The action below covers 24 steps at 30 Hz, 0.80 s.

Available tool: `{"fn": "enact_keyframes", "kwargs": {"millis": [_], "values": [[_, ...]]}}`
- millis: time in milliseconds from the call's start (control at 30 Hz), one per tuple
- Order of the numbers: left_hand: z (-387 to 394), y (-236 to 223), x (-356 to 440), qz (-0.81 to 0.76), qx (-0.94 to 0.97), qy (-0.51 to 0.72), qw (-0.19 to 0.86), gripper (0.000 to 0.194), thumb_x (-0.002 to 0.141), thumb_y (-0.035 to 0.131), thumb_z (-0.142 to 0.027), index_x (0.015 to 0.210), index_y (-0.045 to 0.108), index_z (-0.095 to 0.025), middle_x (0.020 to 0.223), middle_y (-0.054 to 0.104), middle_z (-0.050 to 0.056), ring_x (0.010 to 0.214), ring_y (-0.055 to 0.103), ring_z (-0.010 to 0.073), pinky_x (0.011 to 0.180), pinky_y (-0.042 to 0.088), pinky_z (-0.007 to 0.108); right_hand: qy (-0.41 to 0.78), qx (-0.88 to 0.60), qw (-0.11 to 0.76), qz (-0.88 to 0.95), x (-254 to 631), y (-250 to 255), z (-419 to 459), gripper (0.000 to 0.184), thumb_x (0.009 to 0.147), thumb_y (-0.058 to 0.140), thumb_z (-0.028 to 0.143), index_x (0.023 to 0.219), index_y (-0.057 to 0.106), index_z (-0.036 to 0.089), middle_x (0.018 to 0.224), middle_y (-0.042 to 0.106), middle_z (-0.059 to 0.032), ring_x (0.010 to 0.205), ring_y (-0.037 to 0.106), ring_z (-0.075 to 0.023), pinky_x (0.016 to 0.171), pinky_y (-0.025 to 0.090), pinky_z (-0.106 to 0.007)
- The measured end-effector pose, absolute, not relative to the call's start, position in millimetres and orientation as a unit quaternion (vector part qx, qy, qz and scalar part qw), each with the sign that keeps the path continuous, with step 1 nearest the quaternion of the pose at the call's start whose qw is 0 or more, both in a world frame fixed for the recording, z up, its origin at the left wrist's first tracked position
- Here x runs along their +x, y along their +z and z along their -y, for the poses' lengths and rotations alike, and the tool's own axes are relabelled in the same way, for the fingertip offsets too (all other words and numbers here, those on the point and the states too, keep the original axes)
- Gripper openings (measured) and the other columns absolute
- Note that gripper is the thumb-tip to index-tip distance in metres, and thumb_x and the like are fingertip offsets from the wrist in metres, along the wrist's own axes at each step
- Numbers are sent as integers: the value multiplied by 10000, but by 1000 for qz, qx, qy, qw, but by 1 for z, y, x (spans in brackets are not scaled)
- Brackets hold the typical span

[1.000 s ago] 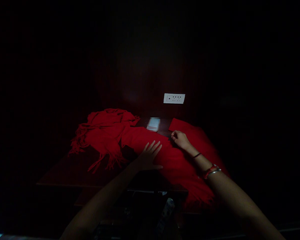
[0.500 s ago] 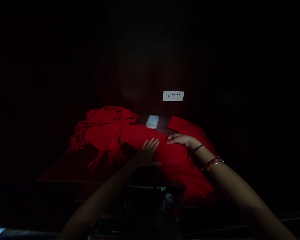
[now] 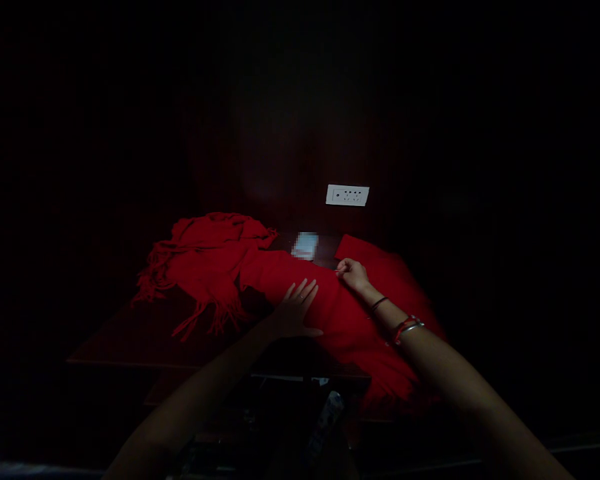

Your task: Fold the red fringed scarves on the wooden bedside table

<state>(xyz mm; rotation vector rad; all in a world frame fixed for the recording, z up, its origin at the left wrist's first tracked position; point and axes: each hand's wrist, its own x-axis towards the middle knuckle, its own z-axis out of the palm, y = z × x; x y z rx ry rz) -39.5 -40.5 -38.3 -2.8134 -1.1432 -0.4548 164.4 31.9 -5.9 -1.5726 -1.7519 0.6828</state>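
Note:
A red fringed scarf [image 3: 280, 270] is spread across a dark table [image 3: 130, 340], its near right end trailing in tassels over the edge. My left hand [image 3: 297, 310] lies flat on the cloth with fingers spread. At the scarf's far edge, my right hand [image 3: 353, 272] is closed, thumb and fingers pinching the cloth there. To the left sits a bunched heap of red fringed cloth [image 3: 207, 233]. Another red layer [image 3: 380, 263] shows beyond my right wrist; whether it belongs to the same scarf I cannot tell.
A small pale item [image 3: 306, 245], blurred out, lies behind the scarf. On the dark wall is a white socket plate [image 3: 347, 195]. Below the table edge a patterned pale object [image 3: 330, 410] shows dimly. Most of the surroundings are too dark to make out.
My right hand has shifted slightly up along the scarf's far edge, its fingers now more curled into a pinch. My left hand stays in place on the cloth.

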Motion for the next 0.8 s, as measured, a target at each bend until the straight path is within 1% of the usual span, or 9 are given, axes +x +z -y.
{"fn": "enact_keyframes", "kwargs": {"millis": [133,233,300,367,467,567,667,733,800], "values": [[43,-37,-40,368,-917,-148,47,926,638,348,-718,1309,204,-96,1368,189,138,1252,101,298,994,111,461,167,-615,302,709,162,-5,-21,226,679,433,93,870,541,148,808,587,-59,765,521,-150,721,380,-254],[43,-38,-40,374,-913,-149,60,818,699,318,-672,1311,217,-137,1373,186,113,1254,108,282,992,122,459,106,-617,245,741,170,1,-8,296,750,441,198,1036,486,136,928,588,-104,833,536,-173,735,385,-259],[42,-39,-39,378,-911,-153,66,735,745,300,-625,1309,229,-160,1372,200,98,1254,121,272,992,129,451,114,-620,198,751,181,7,2,358,762,460,274,1088,461,128,1006,568,-131,889,532,-191,743,386,-259],[39,-42,-39,384,-908,-155,70,687,769,291,-593,1309,236,-172,1368,215,88,1253,129,267,994,126,447,139,-629,122,755,194,12,11,360,738,501,285,1060,494,124,990,579,-131,877,540,-200,712,392,-248],[29,-44,-42,388,-907,-151,64,708,754,321,-596,1314,225,-173,1370,209,89,1255,119,269,997,112,448,171,-633,33,754,208,20,21,217,718,515,232,896,579,127,840,616,-90,747,559,-170,610,384,-215],[19,-43,-49,373,-918,-130,38,751,732,345,-612,1324,190,-177,1379,182,83,1261,90,264,1001,95,448,177,-628,67,755,213,26,26,173,753,463,232,799,591,126,748,614,-57,658,539,-132,547,360,-198],[12,-36,-56,351,-929,-116,-5,746,733,355,-604,1326,167,-193,1385,164,70,1265,74,252,1004,93,443,157,-622,91,762,210,30,28,177,771,444,236,794,588,136,745,612,-44,658,531,-121,563,357,-193],[10,-30,-60,366,-918,-152,-25,677,769,340,-558,1320,186,-196,1384,169,68,1265,88,236,1009,108,430,141,-613,76,773,206,33,27,151,746,484,217,831,588,148,810,616,-51,709,541,-131,609,367,-193],[9,-24,-66,440,-864,-244,-26,580,811,314,-478,1301,235,-179,1371,199,83,1257,140,223,1009,151,412,131,-602,75,784,203,36,24,201,733,513,232,907,577,152,920,604,-77,797,545,-155,669,378,-201]]}}
